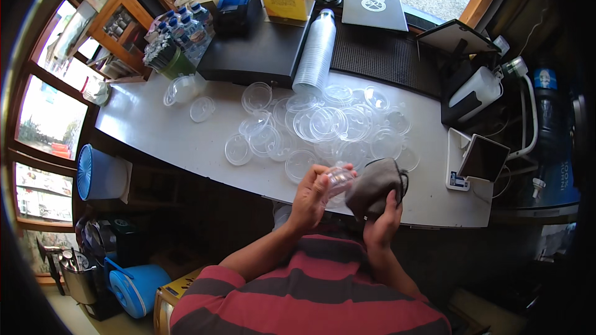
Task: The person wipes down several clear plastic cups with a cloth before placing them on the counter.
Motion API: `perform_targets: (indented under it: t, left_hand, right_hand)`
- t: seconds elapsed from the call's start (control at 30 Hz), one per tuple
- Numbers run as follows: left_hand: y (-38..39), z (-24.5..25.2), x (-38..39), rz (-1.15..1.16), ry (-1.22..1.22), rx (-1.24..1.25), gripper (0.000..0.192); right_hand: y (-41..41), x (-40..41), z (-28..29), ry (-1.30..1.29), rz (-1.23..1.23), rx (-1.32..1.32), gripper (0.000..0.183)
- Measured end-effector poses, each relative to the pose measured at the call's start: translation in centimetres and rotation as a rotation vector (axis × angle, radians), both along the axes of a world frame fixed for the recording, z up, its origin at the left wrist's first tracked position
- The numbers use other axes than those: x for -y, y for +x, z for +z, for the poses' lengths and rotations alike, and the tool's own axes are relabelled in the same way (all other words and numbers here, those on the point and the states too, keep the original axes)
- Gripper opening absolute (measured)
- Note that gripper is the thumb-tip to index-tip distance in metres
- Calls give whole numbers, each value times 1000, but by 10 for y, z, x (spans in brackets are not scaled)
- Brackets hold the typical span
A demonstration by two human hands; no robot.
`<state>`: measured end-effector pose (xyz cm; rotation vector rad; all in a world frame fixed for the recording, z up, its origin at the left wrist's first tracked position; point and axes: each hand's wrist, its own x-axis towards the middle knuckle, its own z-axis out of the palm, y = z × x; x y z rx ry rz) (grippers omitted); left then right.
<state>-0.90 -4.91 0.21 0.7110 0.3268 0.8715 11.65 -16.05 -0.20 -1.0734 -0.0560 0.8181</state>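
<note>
My left hand (pixel 311 195) grips a clear plastic cup lid (pixel 341 180), held up over the counter's front edge. Close on its right, my right hand (pixel 385 221) holds a bunched grey-brown cloth (pixel 376 186) with a dark border. The cloth reaches toward the lid; whether they touch I cannot tell. Beyond both hands, many clear plastic lids (pixel 328 123) lie loose and overlapping on the white counter (pixel 186 142). A long stack of nested clear plastic cups (pixel 317 51) lies behind them, partly against a black box. Farther left sits a small stack of lids (pixel 181 89).
A black cash drawer (pixel 253 49) and a black rubber mat (pixel 377 56) occupy the back. Water bottles (pixel 191 30) and a green cup of wrapped straws (pixel 172 60) stand at the left. Rightward are a tablet on a stand (pixel 483 157) and a black dispenser holder (pixel 475 93).
</note>
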Motion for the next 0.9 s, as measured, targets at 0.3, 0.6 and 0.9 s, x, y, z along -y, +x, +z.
perform_targets:
  t: [0.3,0.6,0.9]
  left_hand:
    - [-12,-4,-12,430,118,-565,28]
    - [-55,-13,-58,489,403,-647,42]
    - [-95,-35,-165,530,837,-953,33]
  right_hand:
    - [-12,18,-6,-11,712,85,17]
    - [22,-26,-4,88,394,25,34]
    - [18,-63,8,140,176,63,40]
